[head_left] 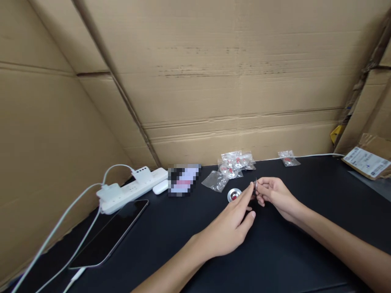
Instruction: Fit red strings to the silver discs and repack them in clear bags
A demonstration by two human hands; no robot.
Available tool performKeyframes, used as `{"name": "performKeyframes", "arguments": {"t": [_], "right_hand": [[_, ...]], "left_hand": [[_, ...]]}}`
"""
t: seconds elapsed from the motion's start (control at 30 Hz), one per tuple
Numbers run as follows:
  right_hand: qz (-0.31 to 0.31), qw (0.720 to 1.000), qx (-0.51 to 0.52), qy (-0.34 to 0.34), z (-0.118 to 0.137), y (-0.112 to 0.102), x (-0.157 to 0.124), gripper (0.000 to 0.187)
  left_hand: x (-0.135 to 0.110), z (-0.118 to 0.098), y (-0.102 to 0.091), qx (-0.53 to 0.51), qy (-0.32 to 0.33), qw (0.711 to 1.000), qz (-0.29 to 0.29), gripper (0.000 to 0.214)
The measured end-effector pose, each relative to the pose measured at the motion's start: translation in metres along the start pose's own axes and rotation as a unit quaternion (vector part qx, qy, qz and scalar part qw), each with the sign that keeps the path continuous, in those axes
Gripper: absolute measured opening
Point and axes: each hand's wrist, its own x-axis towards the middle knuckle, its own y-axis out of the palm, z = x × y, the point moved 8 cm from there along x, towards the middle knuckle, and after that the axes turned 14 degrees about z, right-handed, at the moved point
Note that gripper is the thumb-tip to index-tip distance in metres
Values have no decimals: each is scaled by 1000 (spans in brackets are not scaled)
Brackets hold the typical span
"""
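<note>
My right hand pinches a small thin piece between thumb and fingers; seen nearly edge-on, it looks like a shiny disc, and its kind is unclear. Close against it is my left hand, fingers stretched out and thumb apart. Whether its fingertips touch the piece I cannot tell. Just beyond the left fingers, a round silver metal part with a red centre lies on the black table, partly covered by them.
Several clear bags with red-marked round parts lie by the cardboard wall. A flat clear bag lies before them, another bag farther right. Leftward are a power strip, tablet and cables. A labelled packet sits right.
</note>
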Motion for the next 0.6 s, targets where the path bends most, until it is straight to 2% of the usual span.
{"name": "performKeyframes", "arguments": {"t": [0.1, 0.23, 0.33, 0.43, 0.6], "right_hand": [[1, 1000, 12, 3, -4, 2, 0, 35], [-10, 990, -134, -45, 8, 10, -4, 25], [-27, 957, -268, -108, 28, 20, -12, 18], [-46, 913, -369, -167, 45, 26, -21, 15], [-20, 868, -447, -214, 47, 33, -25, 13]], "left_hand": [[3, 4, -5, -33, 9, 999, -34, 50], [8, 14, -19, -155, 17, 982, -107, 30], [10, 23, -23, -286, 14, 950, -128, 26], [10, 31, -19, -390, -12, 914, -113, 28], [11, 44, -6, -503, -48, 858, -92, 21]]}}
